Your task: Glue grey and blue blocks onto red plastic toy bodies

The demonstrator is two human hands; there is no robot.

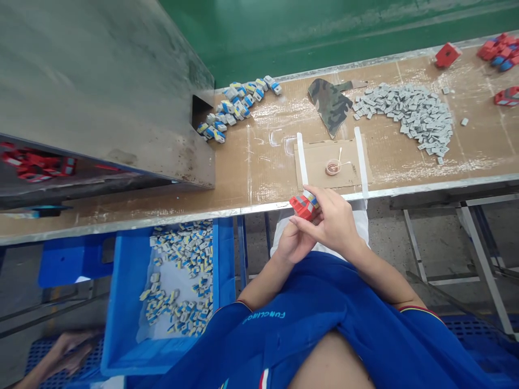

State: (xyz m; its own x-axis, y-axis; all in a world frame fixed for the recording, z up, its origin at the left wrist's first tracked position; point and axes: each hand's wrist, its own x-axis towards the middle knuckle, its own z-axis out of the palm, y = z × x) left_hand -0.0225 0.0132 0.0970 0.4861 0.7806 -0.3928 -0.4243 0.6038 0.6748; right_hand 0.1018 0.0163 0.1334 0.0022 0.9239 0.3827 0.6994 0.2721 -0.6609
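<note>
— Hands?
— Together, both closed on a red toy piece (303, 208). Left hand (294, 243) underneath, right hand (330, 221) curled over the top. No gap between them at the piece.

— Piece where, exactly?
— In the air, just above the near edge of the bench (259, 167), right in front of the chest. At its upper end, a small blue-and-yellow part (311, 198), tight against the red.

— Nearest on the bench?
— A cardboard sheet (320, 165) held by two white strips (302, 156), and on it a small dish (333, 167) with a thin stick resting inside.

— Farther along?
— Camouflage cloth (329, 105), then a wide heap of grey pieces (405, 116). Red pieces (498, 51) up in the far right corner.

— And to the left?
— A pile of blue-and-yellow pieces (237, 105) beside a grey metal housing (101, 81), with more red pieces (38, 162) under its overhang.

— Below the bench?
— A blue crate (125, 302), heaped with blue-and-yellow pieces on a white liner. Past its left wall, low down, a co-worker's hand (68, 351). Across the lap, a blue smock (324, 308).
</note>
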